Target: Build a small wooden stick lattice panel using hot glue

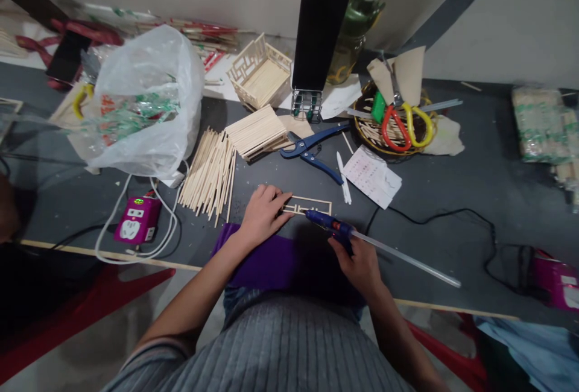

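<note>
My left hand [263,215] pinches the left end of a small rectangular wooden stick frame [332,206] that lies on the dark table. Short pieces of stick stand inside the frame. In my right hand [362,259] is a blue hot glue gun [328,221], its fingers closed around the handle. The nozzle is at the frame's near edge; I cannot tell whether it touches. A long translucent glue stick [411,258] juts from the back of the gun. Beneath my wrists lies a purple cloth [266,264] at the table's near edge.
Loose wooden sticks [208,178], a stick panel [256,131], and blue cutters [312,149] lie beyond my hands. Farther back are a stick-built box [260,75], a propped phone [320,33] and a basket [389,149] with scissors. A plastic bag [181,90] and magenta power socket [138,220] sit left.
</note>
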### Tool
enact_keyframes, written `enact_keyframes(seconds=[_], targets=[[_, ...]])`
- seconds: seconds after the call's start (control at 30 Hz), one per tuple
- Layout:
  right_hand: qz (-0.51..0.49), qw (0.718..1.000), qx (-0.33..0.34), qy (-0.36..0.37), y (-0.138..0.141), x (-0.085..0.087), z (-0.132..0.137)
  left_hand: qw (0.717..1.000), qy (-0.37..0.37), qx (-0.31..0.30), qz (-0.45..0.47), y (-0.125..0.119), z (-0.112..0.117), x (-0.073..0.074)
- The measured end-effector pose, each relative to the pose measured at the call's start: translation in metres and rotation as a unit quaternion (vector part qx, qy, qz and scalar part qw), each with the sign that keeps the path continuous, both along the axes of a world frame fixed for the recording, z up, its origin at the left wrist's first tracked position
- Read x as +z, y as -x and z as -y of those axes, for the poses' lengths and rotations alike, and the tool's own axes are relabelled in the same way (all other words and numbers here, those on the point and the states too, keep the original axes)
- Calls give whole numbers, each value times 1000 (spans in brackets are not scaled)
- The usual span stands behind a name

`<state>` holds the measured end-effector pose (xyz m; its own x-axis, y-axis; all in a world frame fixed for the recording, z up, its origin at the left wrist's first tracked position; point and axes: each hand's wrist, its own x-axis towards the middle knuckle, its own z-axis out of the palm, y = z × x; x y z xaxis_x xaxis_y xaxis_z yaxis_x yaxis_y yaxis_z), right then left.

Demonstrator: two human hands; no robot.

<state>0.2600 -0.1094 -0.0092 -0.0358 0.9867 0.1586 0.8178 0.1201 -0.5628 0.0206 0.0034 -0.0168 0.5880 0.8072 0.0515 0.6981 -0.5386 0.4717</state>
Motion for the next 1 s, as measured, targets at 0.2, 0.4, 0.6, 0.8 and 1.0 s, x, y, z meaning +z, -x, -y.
enact_keyframes(seconds=[0.2, 0.4, 0.6, 0.8, 1.0], targets=[[-39, 999, -16, 29, 1, 1, 0, 1000, 1, -4, 4, 0, 0, -1], [-87, 995, -33, 45, 0, 7, -3, 1000, 0, -7, 8, 1, -1, 0], [-135, 984, -61, 99, -4, 9, -2, 1000, 4, 0, 19, 0, 1, 1], [-149, 983, -41, 97, 0, 11, -7, 1000, -8, 13, 21, -2, 2, 2], [-153, 985, -36, 74, 1, 9, -9, 1000, -2, 11, 17, -2, 2, 5]])
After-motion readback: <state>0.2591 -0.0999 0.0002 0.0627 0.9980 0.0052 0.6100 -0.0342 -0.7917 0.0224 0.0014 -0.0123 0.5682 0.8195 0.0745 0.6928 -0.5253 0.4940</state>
